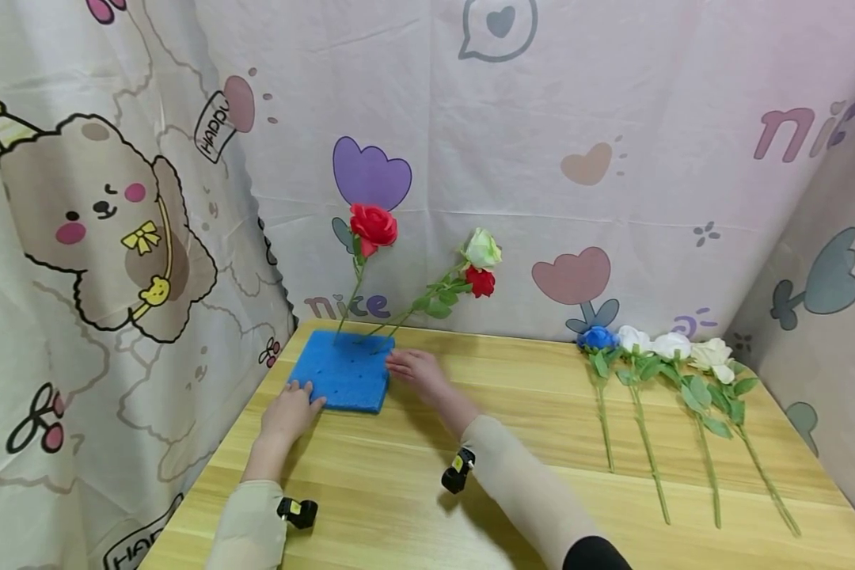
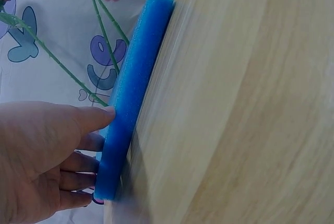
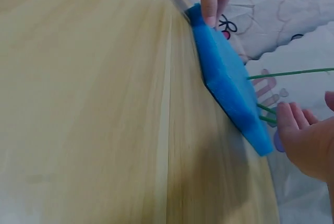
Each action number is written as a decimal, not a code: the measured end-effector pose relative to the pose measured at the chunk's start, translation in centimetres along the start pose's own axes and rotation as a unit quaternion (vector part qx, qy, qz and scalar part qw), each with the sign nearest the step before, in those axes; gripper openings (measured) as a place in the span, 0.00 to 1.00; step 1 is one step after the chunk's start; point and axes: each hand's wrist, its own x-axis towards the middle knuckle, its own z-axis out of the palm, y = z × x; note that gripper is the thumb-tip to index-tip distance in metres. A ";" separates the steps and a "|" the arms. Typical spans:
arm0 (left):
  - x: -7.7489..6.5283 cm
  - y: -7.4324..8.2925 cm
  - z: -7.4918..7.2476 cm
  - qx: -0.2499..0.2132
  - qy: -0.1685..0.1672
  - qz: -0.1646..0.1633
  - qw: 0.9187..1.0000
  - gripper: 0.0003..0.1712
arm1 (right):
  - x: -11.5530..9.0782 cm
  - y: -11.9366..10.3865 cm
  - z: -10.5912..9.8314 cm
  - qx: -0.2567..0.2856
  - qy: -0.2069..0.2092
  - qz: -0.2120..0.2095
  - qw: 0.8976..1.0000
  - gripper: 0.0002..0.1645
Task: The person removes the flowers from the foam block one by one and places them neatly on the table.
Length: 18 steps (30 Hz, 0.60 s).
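A blue foam block (image 1: 342, 368) lies on the table with flower stems standing in it. My left hand (image 1: 287, 413) holds the block's front left corner, thumb against the front edge and fingers at the left side (image 2: 47, 156). Beside the block's right edge is my right hand (image 1: 422, 374), fingers extended and nothing held; in the right wrist view its fingertips (image 3: 292, 117) are close to two green stems (image 3: 267, 113). A large red rose (image 1: 374, 226) rises from the back left of the foam. A pale green-white rose (image 1: 483, 249) and a smaller red rose (image 1: 480, 282) lean right.
On the table's right side lie a blue rose (image 1: 599, 339), two white roses and a cream rose (image 1: 714, 358), stems toward the front. The wooden table (image 1: 370, 491) meets a printed cloth (image 1: 427, 158) behind. More cloth hangs at left and right.
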 end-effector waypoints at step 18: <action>0.0 0.0 0.2 -0.001 0.008 0.000 1.000 0.33 | 4.2 1.3 1.6 0.084 0.083 0.012 0.993 0.34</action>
